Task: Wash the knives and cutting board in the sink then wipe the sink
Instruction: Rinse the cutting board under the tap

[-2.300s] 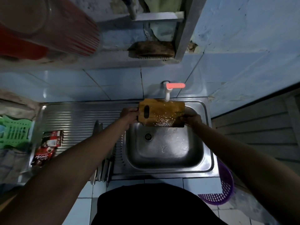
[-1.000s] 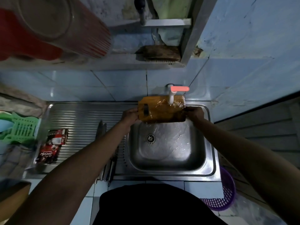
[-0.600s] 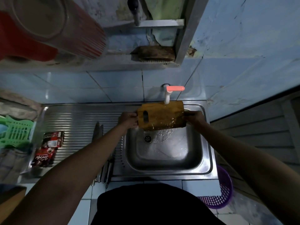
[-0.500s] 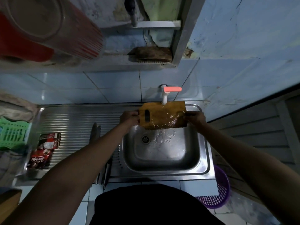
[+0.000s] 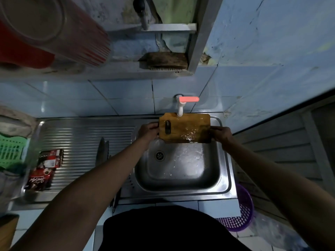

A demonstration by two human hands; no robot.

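A: We're holding the wooden cutting board (image 5: 184, 129) by both short ends, over the back of the sink (image 5: 224, 178), right under the tap (image 5: 181, 107).

B: Grip? Left hand (image 5: 147, 132) is curling round the end with the handle slot, right hand (image 5: 220, 134) is clamping the opposite end. Fingers are wrapping the edges on both.

A: Agreed. We're probably keeping it broad face up so the stream sheets across it and drains into the basin. Water is glistening on the wood.

B: Knives (image 5: 103, 151) are lying on the ribbed drainboard (image 5: 81, 134), left of the sink, partly hidden by our left arm.

A: Red sachets (image 5: 45, 167) are sitting further left of the sink, green rack (image 5: 10, 151) beyond them. Blue tiled wall is running behind the sink, purple basket (image 5: 239, 212) on the floor to its right.
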